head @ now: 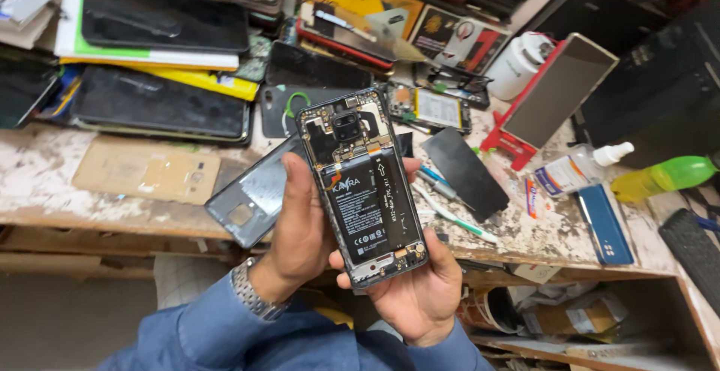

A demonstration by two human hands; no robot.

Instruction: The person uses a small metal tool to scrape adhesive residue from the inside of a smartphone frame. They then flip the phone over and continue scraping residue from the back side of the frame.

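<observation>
Both hands are up over the desk edge, and between them sits an opened phone, back cover off, black battery and circuit boards facing the camera. The left hand wraps the phone's left edge, fingers curled behind it, thumb along the side; the right hand cups the bottom corner from below, fingertips showing at the right edge. Both hands are closed on it. The phone's long axis runs nearly upright, camera end tipped away toward the clutter, lower end toward the body. Just behind the left hand, a grey back cover lies on the desk. To the right sit a green-capped bottle and a blue case.
</observation>
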